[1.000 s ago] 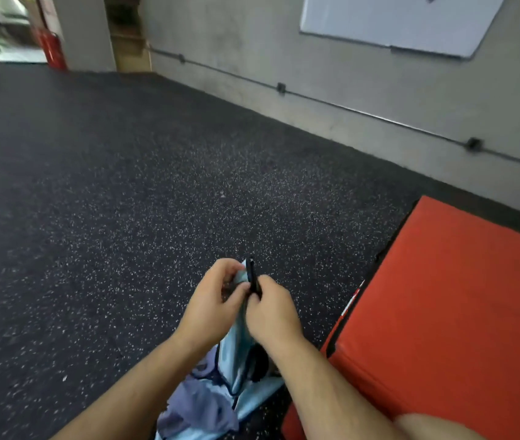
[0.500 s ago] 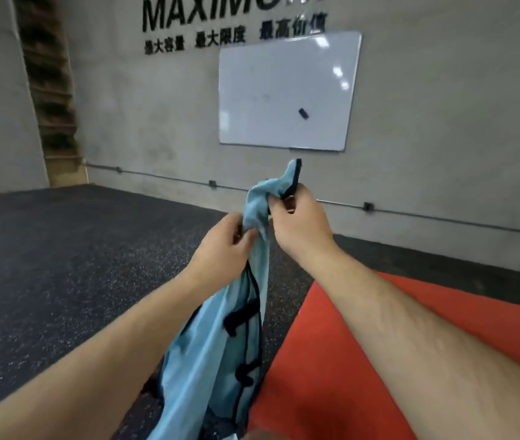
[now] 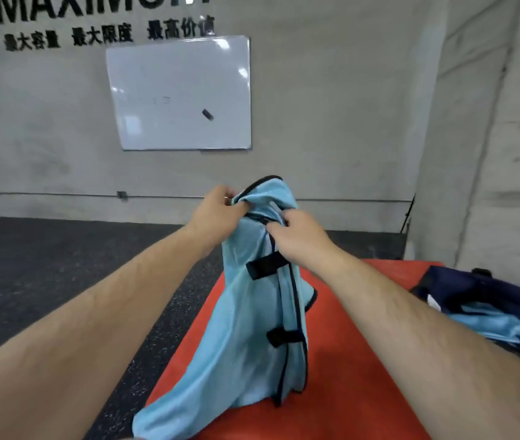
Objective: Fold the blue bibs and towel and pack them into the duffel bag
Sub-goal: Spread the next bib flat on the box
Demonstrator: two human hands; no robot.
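Blue bib (image 3: 252, 312): long axis vertical, hanging straight below the fingers (image 3: 279, 225), lower end on the red mat (image 3: 347, 360). Left hand (image 3: 217, 211) and right hand (image 3: 300, 236) both pinch its top edge. Duffel bag (image 3: 490, 300): right of the fingers, nearer the right hand.

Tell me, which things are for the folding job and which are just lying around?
For the job: blue bib, held up by left hand and right hand; navy duffel bag.
Just lying about: red mat, whiteboard, speckled floor.

Bare forearms (image 3: 100, 315), light hair, L hand (image 3: 217, 214) w/ what looks like thin ring (image 3: 226, 197), R hand (image 3: 300, 239) bare
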